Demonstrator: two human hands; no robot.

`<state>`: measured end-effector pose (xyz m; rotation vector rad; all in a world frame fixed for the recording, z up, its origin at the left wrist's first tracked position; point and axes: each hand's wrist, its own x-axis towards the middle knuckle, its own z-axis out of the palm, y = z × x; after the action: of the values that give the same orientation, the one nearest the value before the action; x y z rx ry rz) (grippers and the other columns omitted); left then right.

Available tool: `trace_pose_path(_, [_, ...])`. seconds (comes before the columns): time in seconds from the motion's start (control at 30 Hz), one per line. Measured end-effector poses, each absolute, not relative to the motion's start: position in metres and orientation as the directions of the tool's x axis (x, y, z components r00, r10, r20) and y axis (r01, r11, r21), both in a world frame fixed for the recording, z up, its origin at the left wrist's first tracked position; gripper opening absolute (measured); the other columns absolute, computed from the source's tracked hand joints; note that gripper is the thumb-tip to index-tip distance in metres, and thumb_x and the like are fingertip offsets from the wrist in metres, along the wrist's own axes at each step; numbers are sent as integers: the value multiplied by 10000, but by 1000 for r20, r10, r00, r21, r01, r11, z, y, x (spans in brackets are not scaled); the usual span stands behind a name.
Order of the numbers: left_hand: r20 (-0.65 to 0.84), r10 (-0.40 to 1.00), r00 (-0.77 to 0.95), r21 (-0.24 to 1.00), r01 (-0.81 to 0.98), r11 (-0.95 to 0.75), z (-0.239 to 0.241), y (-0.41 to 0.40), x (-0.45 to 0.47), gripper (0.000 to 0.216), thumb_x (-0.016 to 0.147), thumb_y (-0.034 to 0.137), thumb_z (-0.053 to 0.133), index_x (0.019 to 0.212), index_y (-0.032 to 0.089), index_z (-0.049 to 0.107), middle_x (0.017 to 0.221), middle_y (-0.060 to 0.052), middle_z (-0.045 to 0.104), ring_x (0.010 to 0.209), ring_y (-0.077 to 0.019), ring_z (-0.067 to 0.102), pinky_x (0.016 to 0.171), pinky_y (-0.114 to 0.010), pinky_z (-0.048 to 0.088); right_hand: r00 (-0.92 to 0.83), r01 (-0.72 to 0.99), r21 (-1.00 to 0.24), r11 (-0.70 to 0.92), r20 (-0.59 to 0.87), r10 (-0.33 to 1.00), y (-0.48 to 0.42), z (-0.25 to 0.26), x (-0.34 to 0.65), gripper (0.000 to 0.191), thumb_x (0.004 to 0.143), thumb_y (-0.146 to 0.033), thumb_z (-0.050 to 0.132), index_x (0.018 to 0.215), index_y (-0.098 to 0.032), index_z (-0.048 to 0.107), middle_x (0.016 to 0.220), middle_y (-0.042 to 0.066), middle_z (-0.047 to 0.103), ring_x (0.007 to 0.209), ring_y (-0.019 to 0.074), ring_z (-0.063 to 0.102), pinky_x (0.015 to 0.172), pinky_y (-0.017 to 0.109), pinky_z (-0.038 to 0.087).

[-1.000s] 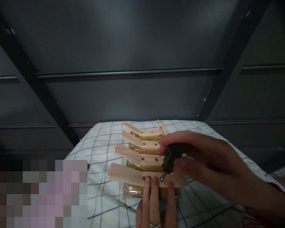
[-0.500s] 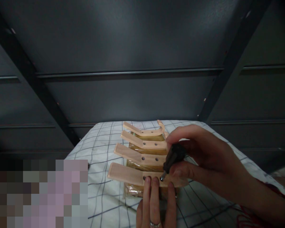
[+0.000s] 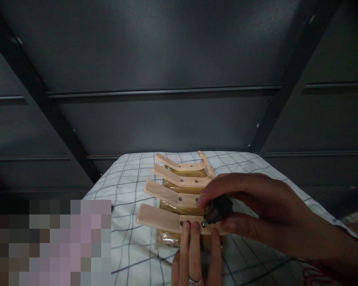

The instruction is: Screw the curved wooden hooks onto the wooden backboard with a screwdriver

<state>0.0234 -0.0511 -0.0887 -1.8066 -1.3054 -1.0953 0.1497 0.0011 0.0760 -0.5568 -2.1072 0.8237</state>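
Between the thumb and fingers of my right hand (image 3: 262,210) is a short dark screwdriver (image 3: 219,208), its tip end low over a screw (image 3: 203,224) in the nearest wooden hook (image 3: 159,217). My left hand (image 3: 195,254) lies with fingers stretched out, fingertips resting on the near edge of that hook. Several pale wooden hooks lie in a row across a brownish block (image 3: 168,238) wrapped in clear film. Dark screws show in the hooks behind, such as the second one (image 3: 161,192). My right hand hides the hooks' right ends.
Everything rests on a white checked cloth (image 3: 128,182). Beyond its far edge stands a dark grey panelled surface (image 3: 167,127) with slanting beams (image 3: 53,107). A blurred-out patch covers the lower left corner.
My right hand has turned and moved slightly nearer, tilting the screwdriver lower over the screw. My left hand and the hooks have stayed nearly in place.
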Motion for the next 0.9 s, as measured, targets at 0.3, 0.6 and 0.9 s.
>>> trace_pose_path(0.3, [871,454,188,-48,952,-302,-86,-54,20,560,765,-35,393,1244,227,522,1217,-131,512,1288,-257,404,680,-267,521,-499,95,-740,666,544,675,3,71,149,190,759,-172,699,921,-245,632,852,-23,680,627,104,608,559,222,512])
trace_pose_path(0.6, [863,458,211,-75,952,-298,-86,-53,19,544,785,-7,409,1266,226,508,1220,-134,510,1274,-256,416,659,-251,524,-449,198,-563,803,676,585,7,68,149,166,739,-247,742,848,-240,617,720,-39,598,615,106,545,561,231,453])
trace_pose_path(0.9, [850,444,282,-141,935,-325,-85,-51,13,586,768,-23,386,1300,207,476,1184,-153,515,1372,-276,279,640,-227,512,-542,252,-569,783,587,602,6,73,152,207,857,-166,583,1053,-232,592,996,-9,708,797,99,655,652,169,521])
